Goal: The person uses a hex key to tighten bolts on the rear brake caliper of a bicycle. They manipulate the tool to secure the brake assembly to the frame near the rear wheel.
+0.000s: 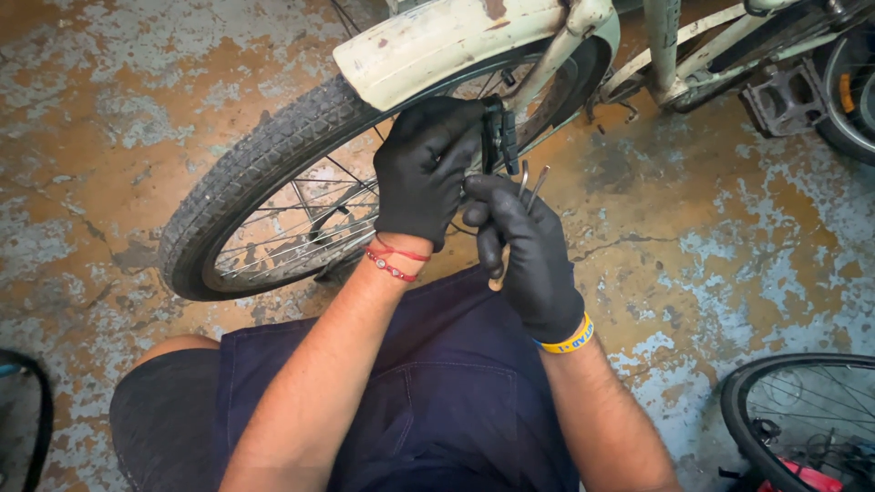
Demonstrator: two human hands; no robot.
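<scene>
Gripping the black brake arm, left hand fingers curl shut; right hand fingers pinch metal keys.

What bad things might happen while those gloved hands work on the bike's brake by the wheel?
1. The left hand grips the black brake arm right beside the spokes; if the wheel turned, fingers might get pinched.
2. The right hand holds thin metal keys in a fingertip grip; one may slip and fall on the patchy floor.
3. A slipping key might scrape the cream mudguard.
</scene>
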